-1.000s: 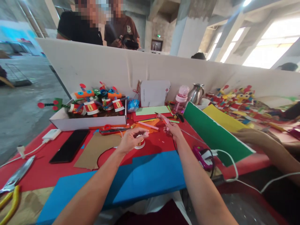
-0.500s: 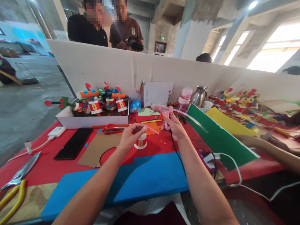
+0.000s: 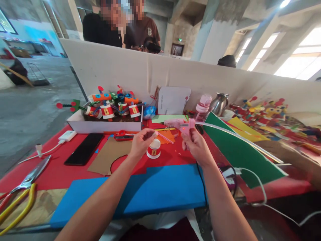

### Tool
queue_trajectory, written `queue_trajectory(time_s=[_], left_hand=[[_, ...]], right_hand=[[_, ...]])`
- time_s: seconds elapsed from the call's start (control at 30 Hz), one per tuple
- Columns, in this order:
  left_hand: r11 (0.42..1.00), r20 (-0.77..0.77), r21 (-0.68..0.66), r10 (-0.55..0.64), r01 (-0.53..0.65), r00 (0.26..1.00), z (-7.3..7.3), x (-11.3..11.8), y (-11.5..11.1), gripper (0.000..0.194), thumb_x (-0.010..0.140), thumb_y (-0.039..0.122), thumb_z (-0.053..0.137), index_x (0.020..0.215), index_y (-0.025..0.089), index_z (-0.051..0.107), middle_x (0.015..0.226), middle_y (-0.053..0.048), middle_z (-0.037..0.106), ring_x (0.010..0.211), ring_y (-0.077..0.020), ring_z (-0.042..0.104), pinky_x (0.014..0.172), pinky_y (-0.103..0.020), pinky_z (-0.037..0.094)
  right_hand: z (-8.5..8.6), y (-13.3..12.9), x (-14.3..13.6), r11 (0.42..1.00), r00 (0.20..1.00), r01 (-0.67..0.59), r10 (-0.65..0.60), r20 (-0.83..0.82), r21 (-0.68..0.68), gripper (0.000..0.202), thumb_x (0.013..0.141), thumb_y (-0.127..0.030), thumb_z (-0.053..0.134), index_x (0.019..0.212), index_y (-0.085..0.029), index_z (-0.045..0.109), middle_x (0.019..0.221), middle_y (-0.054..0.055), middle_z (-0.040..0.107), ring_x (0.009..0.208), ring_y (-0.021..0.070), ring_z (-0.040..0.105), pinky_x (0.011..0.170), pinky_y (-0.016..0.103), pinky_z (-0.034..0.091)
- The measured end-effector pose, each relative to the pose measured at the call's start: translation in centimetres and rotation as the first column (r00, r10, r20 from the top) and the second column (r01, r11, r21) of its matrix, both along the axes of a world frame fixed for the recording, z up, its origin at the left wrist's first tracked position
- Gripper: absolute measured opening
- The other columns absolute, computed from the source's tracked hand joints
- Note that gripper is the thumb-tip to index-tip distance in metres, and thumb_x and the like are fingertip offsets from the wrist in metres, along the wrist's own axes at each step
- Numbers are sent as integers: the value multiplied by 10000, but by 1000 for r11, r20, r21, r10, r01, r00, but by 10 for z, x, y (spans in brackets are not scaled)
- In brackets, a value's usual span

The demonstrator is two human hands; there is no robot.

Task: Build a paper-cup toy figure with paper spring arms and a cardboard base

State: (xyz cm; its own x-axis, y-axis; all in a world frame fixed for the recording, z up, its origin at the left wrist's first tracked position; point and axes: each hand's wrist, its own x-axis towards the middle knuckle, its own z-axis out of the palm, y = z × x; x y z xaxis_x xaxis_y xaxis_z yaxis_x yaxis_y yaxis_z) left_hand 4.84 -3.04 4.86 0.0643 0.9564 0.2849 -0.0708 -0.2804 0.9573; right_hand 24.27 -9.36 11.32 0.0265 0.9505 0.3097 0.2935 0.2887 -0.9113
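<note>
My right hand [image 3: 197,144] is wrapped round the handle of a pink glue gun [image 3: 184,126], its small red light glowing. A long clear glue stick [image 3: 233,135] runs out of its back end. The nozzle points left, toward my left hand [image 3: 141,142], which is closed in a pinch on the end of a thin pink straw [image 3: 165,137]. The straw slants down and right from the fingertips. Just below the fingers stands a small red and white paper cup [image 3: 153,151], upside down on the red table cover.
A white box [image 3: 105,126] of cup figures stands at the back left. Nearby lie a black phone [image 3: 84,149], cardboard [image 3: 109,155], yellow-handled shears [image 3: 27,187] and a red utility knife [image 3: 124,135]. Green board [image 3: 240,154] and cables are right; blue board [image 3: 130,192] lines the front edge.
My right hand has drawn the glue gun to the right, away from the left hand, and levelled it. The left hand keeps its pinch. The whole view has shifted slightly.
</note>
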Motion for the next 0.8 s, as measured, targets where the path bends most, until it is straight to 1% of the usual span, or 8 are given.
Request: queue_trajectory(time_s=[0.1, 0.2, 0.33, 0.53, 0.8], left_hand=[[1000, 1, 1, 4, -4, 1000, 0, 0, 1, 250, 697, 378, 708, 826, 166, 678, 745, -20, 658, 660, -123, 547, 606, -233, 418], [1000, -6, 1, 20, -20, 1000, 0, 0, 1, 241, 693, 371, 710, 816, 165, 682, 736, -18, 663, 650, -121, 544, 602, -232, 418], [998, -56, 38, 47, -45, 997, -1, 0, 2, 216, 712, 356, 700, 822, 170, 687, 712, -6, 657, 618, -109, 519, 580, -226, 405], [998, -44, 52, 48, -46, 998, -4, 0, 4, 196, 714, 328, 700, 834, 175, 684, 760, -13, 687, 639, -117, 551, 592, -231, 429], [997, -61, 59, 55, -51, 997, -4, 0, 4, 192, 720, 336, 695, 826, 176, 685, 756, -17, 684, 636, -117, 542, 588, -231, 420]], right_hand=[[-8, -4, 3, 999, 997, 29, -27, 72, -23, 290, 869, -473, 518, 952, -195, 516, 518, -70, 517, 440, 100, 469, 472, 230, 388], [-12, -7, 4, 999, 991, 35, -30, 133, -36, 280, 878, -470, 498, 932, -196, 519, 514, -66, 511, 448, 105, 481, 478, 228, 387], [-10, -11, 1, 999, 980, 33, -24, 195, -41, 290, 871, -470, 494, 957, -195, 522, 536, -58, 512, 454, 109, 485, 469, 227, 386], [-7, -14, -3, 997, 971, 23, -6, 239, -67, 253, 882, -441, 477, 845, -198, 537, 500, -57, 467, 430, 103, 459, 454, 217, 377], [-6, -14, -2, 999, 966, 23, -11, 259, -42, 212, 891, -406, 473, 876, -200, 523, 517, -54, 485, 429, 103, 455, 449, 215, 361]])
